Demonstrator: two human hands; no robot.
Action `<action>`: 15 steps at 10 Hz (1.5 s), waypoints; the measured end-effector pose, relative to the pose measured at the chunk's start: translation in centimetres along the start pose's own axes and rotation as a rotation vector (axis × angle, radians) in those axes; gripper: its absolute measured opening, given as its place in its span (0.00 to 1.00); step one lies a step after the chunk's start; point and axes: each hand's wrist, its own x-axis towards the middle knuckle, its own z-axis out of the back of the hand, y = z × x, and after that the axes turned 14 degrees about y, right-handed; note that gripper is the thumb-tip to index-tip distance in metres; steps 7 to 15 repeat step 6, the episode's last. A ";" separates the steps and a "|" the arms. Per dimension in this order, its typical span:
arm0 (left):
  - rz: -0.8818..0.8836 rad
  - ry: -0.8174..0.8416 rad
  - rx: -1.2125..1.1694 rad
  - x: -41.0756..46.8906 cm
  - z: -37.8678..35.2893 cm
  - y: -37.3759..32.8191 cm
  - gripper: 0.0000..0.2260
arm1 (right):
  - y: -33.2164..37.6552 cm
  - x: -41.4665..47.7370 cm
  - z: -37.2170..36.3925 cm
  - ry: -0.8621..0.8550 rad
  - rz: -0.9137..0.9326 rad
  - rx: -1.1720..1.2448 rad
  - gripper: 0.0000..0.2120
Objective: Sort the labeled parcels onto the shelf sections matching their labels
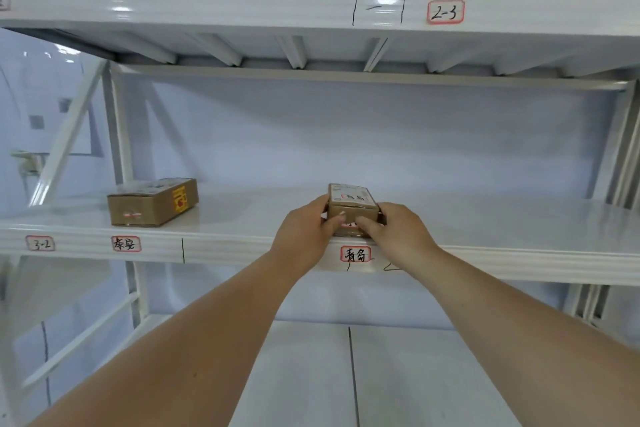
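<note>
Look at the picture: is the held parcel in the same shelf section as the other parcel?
No, a black line separates the held parcel from the other parcel.

Middle shelf board (485,229) lies bare from the small parcel (351,206) out toward three o'clock. At nine o'clock, well apart, a second box (152,201) blocks that end. Overhead at twelve, the upper shelf beam (242,7) caps the opening.

Both bare forearms reach up and forward, converging toward twelve o'clock. Left hand (306,229) cups in from nine o'clock, fingers curled; right hand (398,227) presses from three o'clock, fingertips seemingly meeting the left's, though the contact is hard to read.
</note>
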 end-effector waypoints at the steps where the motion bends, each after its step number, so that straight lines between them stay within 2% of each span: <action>1: -0.002 0.003 0.011 0.0 0.1 0.2 0.15 | 0.0 -0.4 -0.3 -0.024 0.008 -0.027 0.14; 4: 0.020 0.041 0.050 -0.3 0.2 0.3 0.14 | 0.2 -0.9 -0.4 -0.035 0.005 -0.029 0.14; 5: 0.031 0.066 0.055 -0.8 0.7 0.4 0.15 | -0.1 -0.8 -0.1 -0.021 -0.004 -0.037 0.16; 6: 0.062 0.008 0.006 -2.1 1.2 1.2 0.19 | -0.7 -1.8 0.4 -0.103 -0.033 -0.024 0.21; 15: 0.062 0.008 0.006 -2.1 1.2 1.2 0.19 | -0.7 -1.8 0.4 -0.103 -0.033 -0.024 0.21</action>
